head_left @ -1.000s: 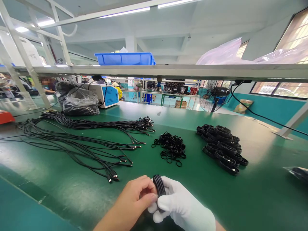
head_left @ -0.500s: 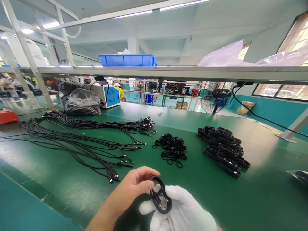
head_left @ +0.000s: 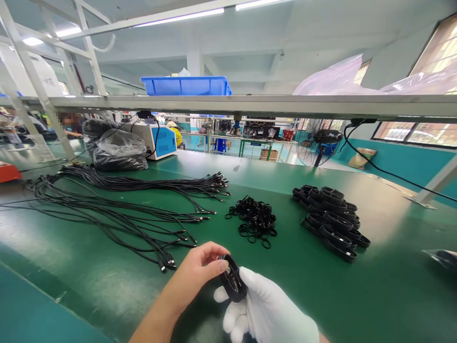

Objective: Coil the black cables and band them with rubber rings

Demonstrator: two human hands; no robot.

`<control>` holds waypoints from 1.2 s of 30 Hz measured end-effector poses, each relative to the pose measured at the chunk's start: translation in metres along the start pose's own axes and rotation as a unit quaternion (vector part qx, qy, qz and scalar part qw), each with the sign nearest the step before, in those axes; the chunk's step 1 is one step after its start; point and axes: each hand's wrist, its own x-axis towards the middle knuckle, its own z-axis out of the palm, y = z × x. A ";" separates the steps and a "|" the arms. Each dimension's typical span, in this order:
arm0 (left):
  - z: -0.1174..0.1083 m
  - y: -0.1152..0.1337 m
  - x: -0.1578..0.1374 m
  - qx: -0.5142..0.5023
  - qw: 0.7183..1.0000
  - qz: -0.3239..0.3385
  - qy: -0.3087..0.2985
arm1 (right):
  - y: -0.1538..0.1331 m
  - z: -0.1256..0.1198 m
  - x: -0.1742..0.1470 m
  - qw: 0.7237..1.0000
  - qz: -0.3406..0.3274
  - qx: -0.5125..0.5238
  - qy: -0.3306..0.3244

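Okay, squeeze lightly and align the turns so none slips, I'd say: your bare left hand [head_left: 205,267] pinches the cable coil [head_left: 233,282] at its upper end, your gloved right hand [head_left: 267,301] grips its lower side. Coil sits between both hands, long axis slanting from left thumb down toward right palm, opening tipped up toward you.
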 end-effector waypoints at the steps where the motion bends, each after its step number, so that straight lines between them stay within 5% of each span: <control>1: 0.001 -0.001 0.001 0.004 1.000 -0.001 0.009 | -0.002 0.004 0.000 0.999 -0.012 -0.033 0.025; 4: 0.004 -0.003 0.002 0.018 1.000 0.004 0.023 | -0.007 0.015 -0.002 0.971 -0.017 -0.198 0.135; 8: 0.002 -0.004 0.001 0.048 0.994 0.019 0.101 | -0.014 0.022 -0.004 0.866 -0.071 -0.419 0.263; 11: -0.003 -0.006 0.002 0.080 0.983 0.018 0.164 | -0.015 0.015 -0.005 0.782 -0.115 -0.544 0.281; 14: -0.004 -0.007 0.002 0.098 0.980 0.016 0.174 | -0.014 0.007 -0.004 0.721 -0.038 -0.636 0.273; 17: -0.003 -0.008 0.000 0.113 0.979 0.010 0.167 | -0.016 0.005 -0.005 0.693 0.036 -0.676 0.250; 26: -0.004 -0.011 -0.002 0.110 0.979 0.020 0.169 | -0.020 0.015 -0.009 0.669 0.063 -0.705 0.228; 32: -0.003 -0.009 -0.003 0.130 0.972 0.029 0.192 | -0.016 -0.001 -0.009 0.820 -0.015 -0.525 0.227; 36: -0.005 -0.006 -0.003 0.141 0.967 0.043 0.207 | -0.023 0.003 -0.013 0.862 -0.077 -0.438 0.242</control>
